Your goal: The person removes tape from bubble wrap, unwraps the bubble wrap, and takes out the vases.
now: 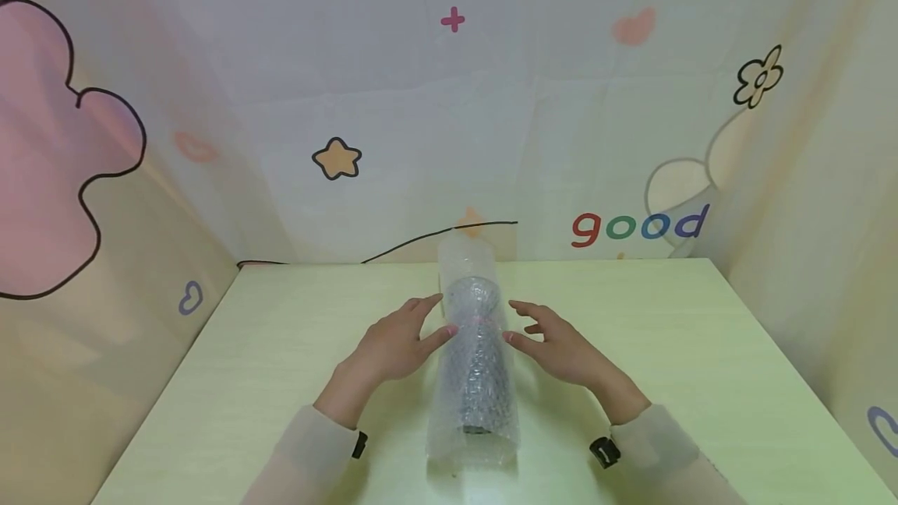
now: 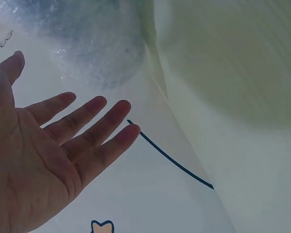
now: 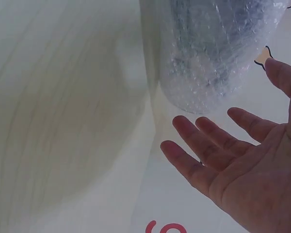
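Observation:
A dark cylinder-shaped object [image 1: 484, 365] lies on the table, wrapped in clear bubble wrap [image 1: 466, 256] that sticks out past both of its ends. Left of the bundle is my left hand [image 1: 396, 341], fingers spread and thumb tip overlapping the wrap's edge in the head view. On the other side, my right hand [image 1: 561, 345] has its fingers extended toward the wrap, with a small gap at the thumb. Both wrist views show spread fingers of the left hand [image 2: 63, 145] and right hand [image 3: 242, 165] beside the wrapped end, with nothing held.
A pale wood-grain table [image 1: 281, 380] spreads out under the bundle. Behind it hangs a light printed cloth [image 1: 421, 139] with a star, hearts and the word "good". Similar cloth closes off both sides. Each wrist wears a black strap [image 1: 605, 452].

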### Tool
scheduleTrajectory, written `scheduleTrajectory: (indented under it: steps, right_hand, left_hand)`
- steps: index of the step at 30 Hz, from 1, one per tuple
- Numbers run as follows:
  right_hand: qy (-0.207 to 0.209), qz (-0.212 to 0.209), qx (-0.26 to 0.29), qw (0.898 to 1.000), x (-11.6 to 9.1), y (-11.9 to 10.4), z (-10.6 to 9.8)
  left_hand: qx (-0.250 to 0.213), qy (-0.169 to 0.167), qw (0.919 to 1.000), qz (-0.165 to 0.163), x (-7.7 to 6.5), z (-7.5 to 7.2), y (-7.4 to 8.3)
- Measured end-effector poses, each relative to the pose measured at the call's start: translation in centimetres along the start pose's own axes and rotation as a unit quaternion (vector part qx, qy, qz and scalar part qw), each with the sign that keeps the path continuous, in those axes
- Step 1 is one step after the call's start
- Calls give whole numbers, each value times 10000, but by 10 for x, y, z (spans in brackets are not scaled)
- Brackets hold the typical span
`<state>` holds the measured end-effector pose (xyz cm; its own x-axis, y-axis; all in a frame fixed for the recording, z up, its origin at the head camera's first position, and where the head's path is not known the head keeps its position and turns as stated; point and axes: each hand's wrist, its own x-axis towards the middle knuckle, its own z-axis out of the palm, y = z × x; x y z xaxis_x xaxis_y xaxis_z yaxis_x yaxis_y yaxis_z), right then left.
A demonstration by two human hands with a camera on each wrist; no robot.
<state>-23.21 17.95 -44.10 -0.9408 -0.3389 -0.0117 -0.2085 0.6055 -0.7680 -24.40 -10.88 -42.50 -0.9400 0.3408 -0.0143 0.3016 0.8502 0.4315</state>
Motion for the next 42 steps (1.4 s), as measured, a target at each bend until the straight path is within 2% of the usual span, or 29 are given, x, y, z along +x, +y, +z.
scheduleTrajectory:
  steps: [13,22,36,42]
  right_hand:
    - [-160,-311,309,9989,1,-7,14]
    - [-142,-354,278,9989,3,-8,22]
    - [-94,-277,267,9992,4,-8,28]
    - [-99,-177,377,9991,4,-8,29]
  left_hand:
    - [-104,125,9978,637,-10,-3,26]
    - [-185,-58,9975,677,-12,1,34]
    - [-19,25,9969,787,-10,4,40]
    - [211,82,9968,768,-9,4,44]
